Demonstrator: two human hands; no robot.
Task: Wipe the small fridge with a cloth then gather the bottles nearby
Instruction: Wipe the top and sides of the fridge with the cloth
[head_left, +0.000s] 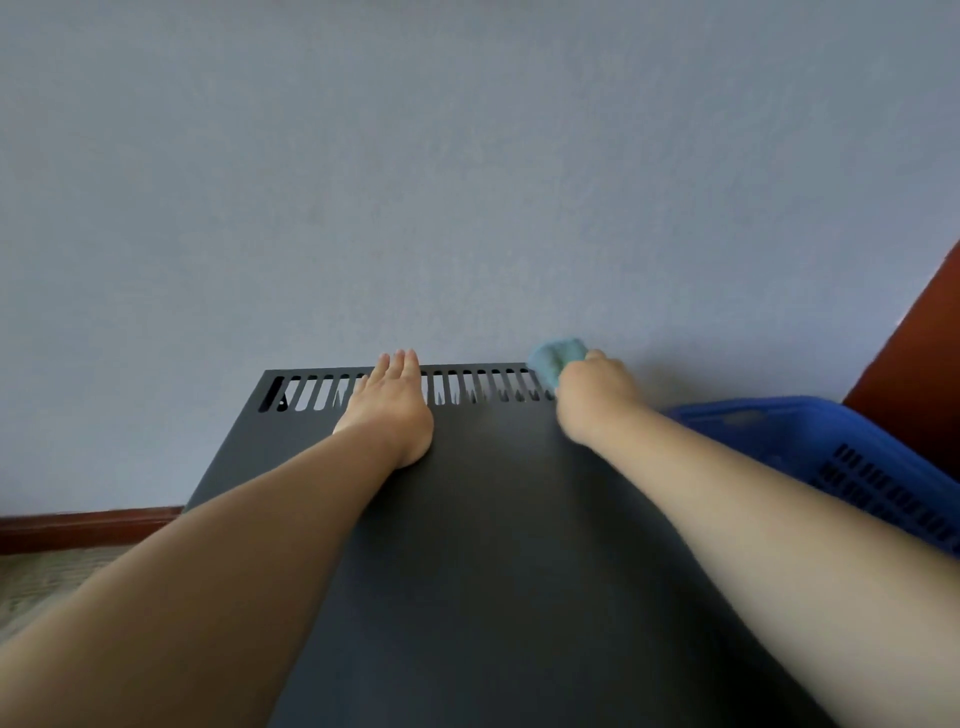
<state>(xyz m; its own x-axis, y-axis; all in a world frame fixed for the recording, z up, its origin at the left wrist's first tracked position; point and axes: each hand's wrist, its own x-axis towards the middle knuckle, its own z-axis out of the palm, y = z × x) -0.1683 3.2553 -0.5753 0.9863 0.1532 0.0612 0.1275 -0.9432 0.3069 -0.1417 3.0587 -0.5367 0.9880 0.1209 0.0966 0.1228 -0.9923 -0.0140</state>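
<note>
The small fridge (498, 519) is a dark grey box seen from above, with a row of vent slots along its far edge by the wall. My left hand (392, 400) lies flat on the top, fingers straight and reaching over the slots. My right hand (592, 400) grips a bunched light blue cloth (553, 358) at the far right corner of the top. No bottles are in view.
A blue plastic basket (831, 447) with slotted sides stands right of the fridge. A grey-blue wall (467, 182) rises just behind it. A red-brown skirting board (88, 527) runs low on the left, and a red-brown panel (919, 374) stands at the right edge.
</note>
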